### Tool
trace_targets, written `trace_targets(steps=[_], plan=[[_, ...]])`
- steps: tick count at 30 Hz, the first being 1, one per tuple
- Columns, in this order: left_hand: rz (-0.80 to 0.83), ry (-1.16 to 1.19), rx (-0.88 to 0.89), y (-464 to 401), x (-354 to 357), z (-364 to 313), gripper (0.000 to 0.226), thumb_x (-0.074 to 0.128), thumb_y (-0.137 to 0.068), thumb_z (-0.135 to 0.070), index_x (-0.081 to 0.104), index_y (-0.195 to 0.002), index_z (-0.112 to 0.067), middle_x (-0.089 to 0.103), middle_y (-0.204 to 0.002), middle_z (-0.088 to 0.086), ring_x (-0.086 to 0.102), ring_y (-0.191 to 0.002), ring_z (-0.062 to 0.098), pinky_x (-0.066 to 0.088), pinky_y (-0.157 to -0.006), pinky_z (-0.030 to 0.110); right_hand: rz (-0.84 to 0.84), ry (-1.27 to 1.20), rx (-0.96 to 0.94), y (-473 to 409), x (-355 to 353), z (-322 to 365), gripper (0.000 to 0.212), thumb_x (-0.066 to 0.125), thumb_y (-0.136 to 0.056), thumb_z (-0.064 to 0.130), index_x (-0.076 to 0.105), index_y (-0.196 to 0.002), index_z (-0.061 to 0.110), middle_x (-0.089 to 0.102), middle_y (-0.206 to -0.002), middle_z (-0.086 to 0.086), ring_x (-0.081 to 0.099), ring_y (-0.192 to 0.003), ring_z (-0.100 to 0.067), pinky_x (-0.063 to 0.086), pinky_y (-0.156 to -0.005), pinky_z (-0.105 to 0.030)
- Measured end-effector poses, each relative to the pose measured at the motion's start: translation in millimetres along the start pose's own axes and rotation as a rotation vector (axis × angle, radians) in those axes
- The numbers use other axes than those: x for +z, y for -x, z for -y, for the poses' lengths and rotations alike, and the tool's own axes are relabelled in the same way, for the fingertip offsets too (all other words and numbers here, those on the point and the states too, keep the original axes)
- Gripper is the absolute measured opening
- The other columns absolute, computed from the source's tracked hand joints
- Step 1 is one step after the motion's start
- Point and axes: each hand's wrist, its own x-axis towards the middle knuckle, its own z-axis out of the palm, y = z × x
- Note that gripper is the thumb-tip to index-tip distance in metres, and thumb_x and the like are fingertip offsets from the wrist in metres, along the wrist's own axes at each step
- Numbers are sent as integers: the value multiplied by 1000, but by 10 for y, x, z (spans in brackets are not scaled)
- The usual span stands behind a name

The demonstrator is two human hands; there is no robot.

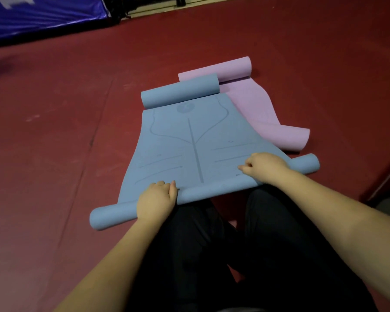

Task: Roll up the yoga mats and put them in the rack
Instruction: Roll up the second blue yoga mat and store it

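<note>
Head cam: person kneeling on dark red floor (54,143), black trousers (212,255) at bottom of frame. Blue yoga mat (189,143) lies flat in front w/ alignment lines up; near end is rolled into a thin tube under both hands, far end curled into its own roll. Left hand (154,202) rests on top of the near roll, fingers close together and bent over its front edge onto the flat part. Right hand (265,166) sits on the roll further along, fingers curled, tips look to pinch/press the mat surface; can't tell exactly. Pink yoga mat (257,104) lies beside and partly under the blue one, half unrolled, roll at far end, near edge wavy and lifted. Blue banner (43,14) at top left. No rack in view.

Judgement: rolling just begun, most of mat left.

Risks:
- near roll lies at a slant to the mat's centre line, so it prob. telescopes, ends uneven
- far-end curl meets the near roll, won't close tight unless flattened
- loose core springs open if either hand lifts
- blue edge overlaps pink, could drag it along
</note>
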Motion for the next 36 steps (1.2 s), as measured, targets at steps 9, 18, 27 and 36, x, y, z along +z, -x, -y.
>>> trace_targets(steps=[9, 18, 27, 36], plan=[[297, 124, -113, -335, -61, 85, 39, 35, -104, -40, 47, -74, -17, 66, -93, 15, 57, -89, 32, 41, -73, 37, -388, 90, -159, 375, 254, -117, 58, 31, -92, 67, 62, -80, 19, 63, -85, 1, 59, -91, -23, 32, -67, -33], [81, -28, -93, -212, -47, -23, 52, 38, -103, -44, 67, -82, -7, 63, -92, 12, 56, -95, 33, 45, -80, 41, -170, 126, -27, 71, 128, 24, 55, 23, -102, 52, 70, -102, 24, 69, -108, -5, 63, -101, -28, 44, -78, -35], [116, -228, 39, -204, -148, -67, 47, 25, -107, -37, 65, -108, -12, 68, -105, 11, 63, -95, 35, 44, -77, 38, 28, 99, 31, -20, -117, 71, 63, 22, -102, 53, 67, -121, 14, 61, -130, -14, 56, -118, -32, 43, -99, -38], [459, -115, -22, -213, -222, -189, 50, 21, -107, -33, 61, -118, -6, 61, -124, 18, 57, -114, 34, 43, -94, 38, 292, 94, 21, 148, -321, -108, 59, 28, -104, 51, 51, -140, 12, 45, -150, -11, 43, -136, -27, 30, -107, -31]])
